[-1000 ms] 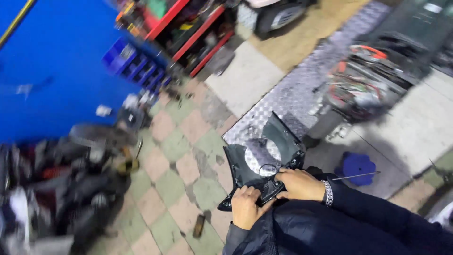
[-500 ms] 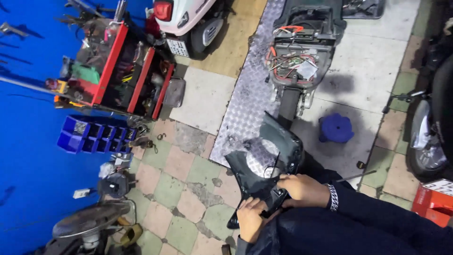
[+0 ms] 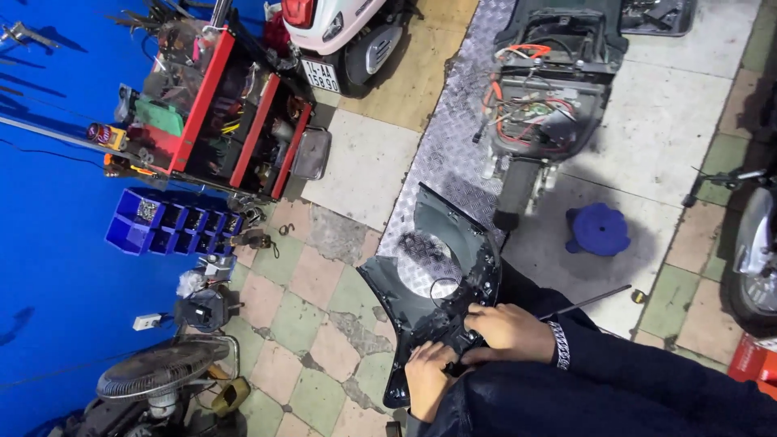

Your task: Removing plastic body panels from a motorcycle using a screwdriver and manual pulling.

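Head view: left hand (image 3: 427, 382) has its grip closed on the lower edge of a dark plastic scooter panel (image 3: 443, 279), held over the lap above the tiled floor (image 3: 324, 316). Right hand (image 3: 506, 332) rests on the panel, fingers curled; grip unclear. A blue stool (image 3: 597, 229) and a red tool cart (image 3: 214, 113) stand well apart.
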